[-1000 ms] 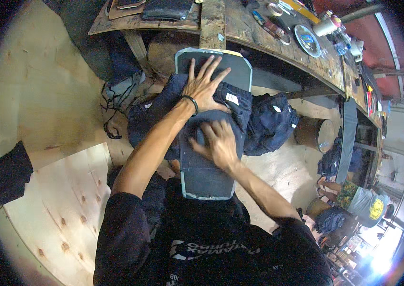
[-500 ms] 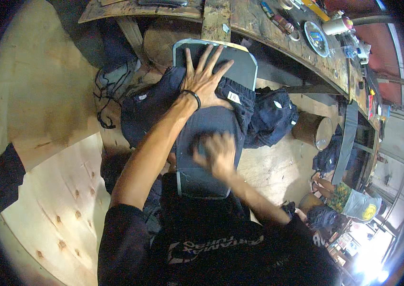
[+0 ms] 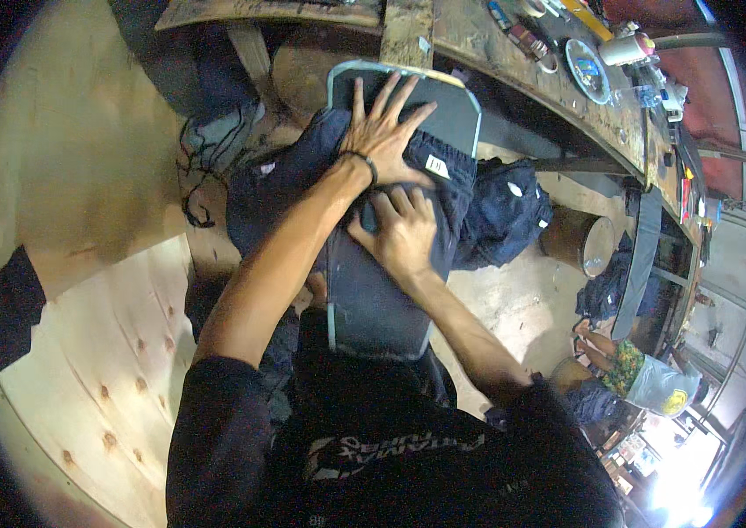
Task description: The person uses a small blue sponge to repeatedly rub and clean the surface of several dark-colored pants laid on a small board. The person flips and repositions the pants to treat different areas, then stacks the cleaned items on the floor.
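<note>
A dark navy garment (image 3: 456,189) with an elastic waistband and a white label is pulled over a long dark board (image 3: 448,110) with cut corners and a pale rim. My left hand (image 3: 382,132) lies with fingers spread, pressing on the garment and the board's far part. Just nearer than it, my right hand (image 3: 405,227) is curled round a small dark block (image 3: 370,216) against the cloth over the board. Most of that block is hidden by my fingers, so its exact kind is unclear.
More dark garments (image 3: 507,211) are bunched right of the board, beside a round wooden drum (image 3: 580,239). A worn wooden workbench (image 3: 470,48) runs along the far side, bearing a plate (image 3: 587,72) and tools. Another person (image 3: 654,385) sits at the far right.
My right hand, blurred before, has moved away from me along the cloth, up close to the left hand. The left hand stays spread in about the same place on the board.
</note>
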`<move>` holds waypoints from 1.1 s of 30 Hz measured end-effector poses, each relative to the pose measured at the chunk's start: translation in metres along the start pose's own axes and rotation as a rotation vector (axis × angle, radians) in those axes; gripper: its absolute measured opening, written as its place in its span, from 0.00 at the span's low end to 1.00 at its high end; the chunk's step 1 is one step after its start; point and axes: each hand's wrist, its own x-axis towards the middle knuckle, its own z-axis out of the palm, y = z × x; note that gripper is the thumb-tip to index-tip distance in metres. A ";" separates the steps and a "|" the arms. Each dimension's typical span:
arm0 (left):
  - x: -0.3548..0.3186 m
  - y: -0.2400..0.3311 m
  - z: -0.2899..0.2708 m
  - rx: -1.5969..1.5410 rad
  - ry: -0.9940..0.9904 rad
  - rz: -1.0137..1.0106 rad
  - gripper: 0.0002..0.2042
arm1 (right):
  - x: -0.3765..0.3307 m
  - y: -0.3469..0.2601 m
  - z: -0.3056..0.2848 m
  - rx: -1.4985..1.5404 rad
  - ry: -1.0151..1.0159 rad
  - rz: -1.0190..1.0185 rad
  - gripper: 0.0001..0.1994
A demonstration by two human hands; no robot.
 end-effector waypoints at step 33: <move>-0.369 0.100 0.138 -0.481 0.201 -0.223 0.29 | -0.093 0.019 0.019 0.290 0.239 0.037 0.47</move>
